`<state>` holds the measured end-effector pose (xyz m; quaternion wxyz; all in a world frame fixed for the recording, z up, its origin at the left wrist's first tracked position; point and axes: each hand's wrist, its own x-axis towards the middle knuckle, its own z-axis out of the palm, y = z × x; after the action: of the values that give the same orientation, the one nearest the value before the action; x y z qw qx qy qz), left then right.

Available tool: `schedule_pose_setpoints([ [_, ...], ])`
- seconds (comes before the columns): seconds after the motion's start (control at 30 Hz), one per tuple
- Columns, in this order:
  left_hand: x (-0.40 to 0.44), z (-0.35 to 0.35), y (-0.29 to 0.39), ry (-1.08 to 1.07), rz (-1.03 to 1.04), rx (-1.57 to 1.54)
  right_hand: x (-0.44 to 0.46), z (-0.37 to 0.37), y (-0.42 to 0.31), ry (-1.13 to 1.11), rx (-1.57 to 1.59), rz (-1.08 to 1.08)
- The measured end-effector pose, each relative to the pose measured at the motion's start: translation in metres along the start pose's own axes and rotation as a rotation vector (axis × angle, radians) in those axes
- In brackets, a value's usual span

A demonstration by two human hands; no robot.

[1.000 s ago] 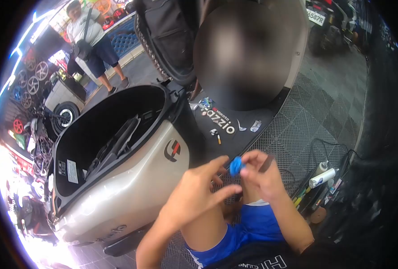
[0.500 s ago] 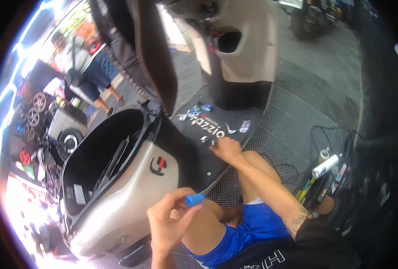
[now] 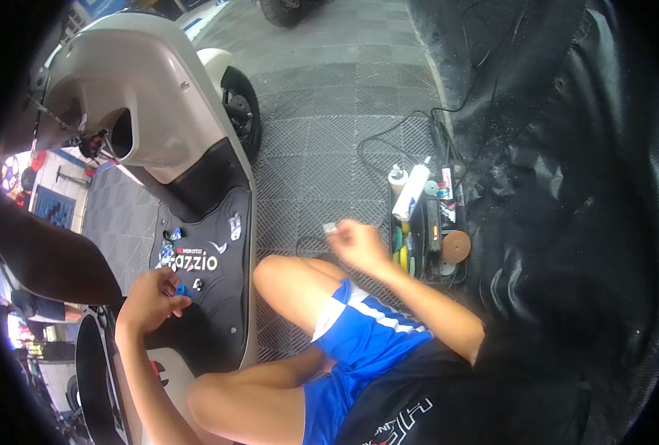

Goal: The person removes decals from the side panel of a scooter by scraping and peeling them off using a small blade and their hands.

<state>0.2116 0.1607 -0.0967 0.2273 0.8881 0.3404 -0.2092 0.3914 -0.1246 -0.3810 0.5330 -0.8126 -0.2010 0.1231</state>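
Blue piece [image 3: 184, 291] pinched in left hand [image 3: 148, 301], pale scrap [image 3: 329, 228] in right hand [image 3: 358, 245]; white bottle [image 3: 412, 193] nearby.

Left hand [image 3: 150, 302] pinching, right hand [image 3: 355, 246] pinching, hands well apart, both forearms [image 3: 435, 308] bare, stretched forward

Blue pc [image 3: 183, 291] partly hidden by fingers of L hand [image 3: 150, 302]. R hand [image 3: 358, 245] slightly blurred; pale bit [image 3: 329, 228] at its fingertips too small to ID, prob. flat. Front wheel [image 3: 246, 111] partly behind scooter body [image 3: 155, 85]. Tyre [image 3: 281, 10] cut off by top edge.
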Motion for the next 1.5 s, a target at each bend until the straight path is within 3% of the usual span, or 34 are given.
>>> schedule_pose_setpoints([
  [0.07,0.046,0.004,-0.022,-0.060,-0.038,0.172,-0.003,-0.057,0.075,0.152,-0.220,0.219],
  [0.1,0.064,0.009,-0.037,-0.122,-0.028,0.215,-0.001,-0.076,0.126,0.216,-0.266,0.229],
  [0.13,0.082,0.016,-0.055,-0.185,-0.015,0.263,-0.006,-0.102,0.129,0.208,-0.334,0.343],
  [0.2,0.112,0.031,-0.080,-0.345,-0.087,0.265,-0.013,-0.129,0.150,0.265,-0.486,0.332],
  [0.27,0.145,0.050,-0.115,-0.475,-0.153,0.637,-0.016,-0.148,0.079,0.128,-0.630,0.635],
  [0.3,0.158,0.059,-0.138,-0.483,0.002,0.768,-0.013,-0.147,0.108,0.124,-0.651,0.647],
  [0.33,0.157,0.069,-0.146,-0.415,0.114,0.688,-0.013,-0.146,0.121,0.130,-0.623,0.582],
  [0.37,0.169,0.079,-0.145,-0.365,-0.010,0.564,-0.012,-0.149,0.142,0.128,-0.657,0.517],
  [0.43,0.157,0.077,-0.135,-0.365,-0.008,0.500,-0.005,-0.147,0.155,0.126,-0.607,0.527],
  [0.5,0.139,0.071,-0.130,-0.204,-0.007,0.460,-0.001,-0.148,0.181,0.148,-0.582,0.436],
  [0.57,0.127,0.062,-0.142,0.036,0.088,0.443,-0.007,-0.147,0.146,0.232,-0.688,0.357],
  [0.67,0.077,0.031,-0.112,0.004,0.015,0.315,0.008,-0.144,0.170,0.257,-0.541,0.089],
  [0.7,0.055,0.023,-0.101,0.035,0.014,0.271,0.019,-0.131,0.164,0.230,-0.439,-0.016],
  [0.77,-0.012,0.019,-0.075,0.175,0.064,0.055,0.025,-0.089,0.084,0.070,-0.301,-0.007],
  [0.8,-0.049,0.025,-0.062,0.259,0.117,-0.038,0.036,-0.054,0.091,0.089,-0.004,-0.158],
  [0.83,-0.084,0.034,-0.050,0.345,0.178,-0.119,0.031,-0.036,0.032,-0.119,0.091,0.020],
  [0.9,-0.145,0.056,-0.039,0.377,0.174,-0.211,0.019,0.026,-0.043,-0.255,0.230,-0.277],
  [1.0,-0.206,0.070,-0.056,0.640,0.186,0.010,-0.014,0.090,-0.144,-0.609,0.556,-0.318],
  [1.03,-0.217,0.071,-0.064,0.827,0.156,0.094,-0.028,0.108,-0.175,-0.711,0.650,-0.304],
  [1.1,-0.233,0.053,-0.068,1.071,-0.012,0.331,-0.043,0.146,-0.213,-0.922,0.844,-0.363],
  [1.17,-0.237,0.049,-0.079,1.197,-0.147,0.486,-0.052,0.187,-0.243,-0.939,0.885,-0.560],
  [1.27,-0.224,0.060,-0.098,1.216,-0.140,0.387,-0.063,0.223,-0.271,-0.948,0.981,-0.549],
  [1.37,-0.207,0.066,-0.090,1.014,-0.197,0.591,-0.061,0.247,-0.276,-0.857,1.008,-0.646],
  [1.5,-0.178,0.069,-0.085,1.015,-0.297,0.648,-0.058,0.266,-0.265,-0.786,1.046,-0.694],
])
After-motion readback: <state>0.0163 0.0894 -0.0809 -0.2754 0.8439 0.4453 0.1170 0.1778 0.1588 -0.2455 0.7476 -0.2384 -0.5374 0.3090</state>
